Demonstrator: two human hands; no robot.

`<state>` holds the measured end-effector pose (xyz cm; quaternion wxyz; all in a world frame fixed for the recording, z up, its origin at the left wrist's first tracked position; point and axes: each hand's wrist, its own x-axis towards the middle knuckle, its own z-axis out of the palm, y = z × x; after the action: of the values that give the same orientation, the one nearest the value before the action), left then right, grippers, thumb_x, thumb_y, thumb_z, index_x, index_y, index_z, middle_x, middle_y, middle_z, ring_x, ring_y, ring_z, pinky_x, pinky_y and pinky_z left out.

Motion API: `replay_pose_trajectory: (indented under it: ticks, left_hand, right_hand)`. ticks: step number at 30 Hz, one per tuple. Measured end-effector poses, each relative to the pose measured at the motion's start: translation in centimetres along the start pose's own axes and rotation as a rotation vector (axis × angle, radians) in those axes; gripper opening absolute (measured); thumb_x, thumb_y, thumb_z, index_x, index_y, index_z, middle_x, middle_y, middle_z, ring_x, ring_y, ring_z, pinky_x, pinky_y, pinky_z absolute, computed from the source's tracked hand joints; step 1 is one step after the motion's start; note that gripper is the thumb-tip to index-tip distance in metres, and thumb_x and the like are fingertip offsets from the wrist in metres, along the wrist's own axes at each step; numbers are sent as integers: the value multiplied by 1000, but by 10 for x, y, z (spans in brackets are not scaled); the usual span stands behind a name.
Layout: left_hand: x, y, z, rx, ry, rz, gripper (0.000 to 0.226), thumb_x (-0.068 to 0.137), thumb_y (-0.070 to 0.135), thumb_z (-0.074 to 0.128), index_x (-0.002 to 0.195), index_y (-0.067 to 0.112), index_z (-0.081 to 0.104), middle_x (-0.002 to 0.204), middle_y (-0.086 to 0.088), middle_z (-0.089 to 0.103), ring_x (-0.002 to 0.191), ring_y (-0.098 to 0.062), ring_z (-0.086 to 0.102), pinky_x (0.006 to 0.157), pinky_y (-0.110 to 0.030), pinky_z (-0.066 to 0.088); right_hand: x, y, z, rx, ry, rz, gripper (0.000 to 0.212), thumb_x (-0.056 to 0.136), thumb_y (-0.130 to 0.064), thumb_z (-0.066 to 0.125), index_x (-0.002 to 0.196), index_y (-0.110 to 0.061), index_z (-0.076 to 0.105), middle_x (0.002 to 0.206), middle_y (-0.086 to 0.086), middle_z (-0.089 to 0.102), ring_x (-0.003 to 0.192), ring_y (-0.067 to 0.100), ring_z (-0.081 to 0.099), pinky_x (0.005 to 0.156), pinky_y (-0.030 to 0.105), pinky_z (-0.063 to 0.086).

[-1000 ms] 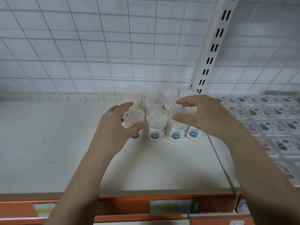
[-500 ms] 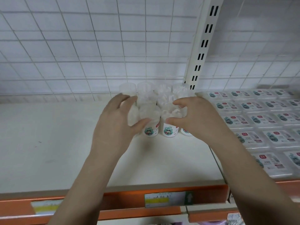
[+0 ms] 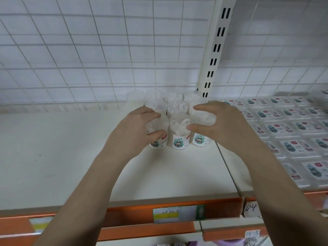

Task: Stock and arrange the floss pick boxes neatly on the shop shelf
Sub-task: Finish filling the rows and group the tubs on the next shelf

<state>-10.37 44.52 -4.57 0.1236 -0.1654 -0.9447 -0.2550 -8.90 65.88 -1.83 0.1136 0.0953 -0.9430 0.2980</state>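
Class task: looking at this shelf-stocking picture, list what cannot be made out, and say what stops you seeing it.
Head view:
- Front-left floss pick box: mostly covered by the left hand.
- Front-right floss pick box: top under the right hand.
- Back rows: count unclear, translucent and overlapping.
- Shelf price label: print blurred.
- Flat packs: cut off by right edge.

1. Clear cylindrical floss pick tubs [image 3: 179,132] stand upright in a tight cluster at the shelf's [image 3: 71,157] far right.
2. The near row shows cartoon labels.

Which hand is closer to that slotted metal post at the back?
Right. The right hand sits just below the slotted post; the left hand is farther left.
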Motion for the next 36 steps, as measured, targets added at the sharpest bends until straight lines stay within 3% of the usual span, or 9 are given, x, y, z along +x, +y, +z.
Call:
replay_pose_trajectory:
  ticks: [4,7,10,15,21,24,27,32,36]
  left_hand:
    - [-2,4,1,-56,50,-22,46,76,33,73,118,18,62,118,5,55,105,-11,52,78,-6,26]
    - [-2,6,2,-78,75,-21,45,76,30,73,117,15,63,118,1,55,103,-10,52,76,-2,25]
    - [-2,7,3,-72,94,-29,46,75,31,73,117,14,63,117,1,56,101,-9,51,74,4,23]
    - [-6,6,-2,-95,122,-6,46,76,34,72,118,18,62,121,5,53,99,2,44,78,9,21]
    - [-24,-13,-18,-153,217,-116,38,83,35,63,119,25,60,116,17,51,99,13,39,82,5,24]
    - [-31,-20,-21,-210,139,-221,40,80,36,67,119,35,58,117,27,46,102,7,41,88,-11,30]
    - [-31,-24,-23,-249,118,-248,40,79,32,70,117,37,58,114,26,48,103,-1,47,81,-7,34]
    - [-30,-22,-19,-264,186,-249,41,76,29,73,115,29,61,104,19,51,86,5,51,72,3,35]
    - [-30,-23,-17,-224,194,-232,42,76,33,72,116,28,62,107,17,51,94,-3,50,84,-10,38]
  right_hand:
    - [-2,16,-11,-34,-30,48,53,75,-35,74,124,-32,55,135,-10,48,123,4,40,85,7,19]
    - [-4,17,-8,3,-13,82,48,76,-30,73,122,-30,57,115,-9,54,102,3,47,76,9,24]
    - [-5,15,-2,15,20,99,47,76,-32,74,120,-28,59,103,-10,49,107,8,50,82,17,30]
    - [-7,16,-3,0,17,77,45,79,-34,70,121,-28,58,120,-6,55,113,7,47,85,16,28]
    - [-5,0,5,-33,137,-47,33,85,-33,62,116,-23,62,119,-5,59,111,9,50,80,6,24]
    - [1,-17,18,-62,95,-169,34,85,-34,62,116,-21,63,117,-4,60,113,13,51,95,21,34]
    - [9,-30,31,-111,17,-239,39,85,-40,61,121,-24,60,122,-3,58,120,14,45,101,35,35]
    - [17,-34,46,-221,-61,-235,41,87,-45,56,124,-26,57,119,0,59,119,17,42,98,33,32]
    - [15,-31,50,-176,-65,-214,37,87,-43,58,119,-23,62,118,-1,62,119,16,45,100,33,33]
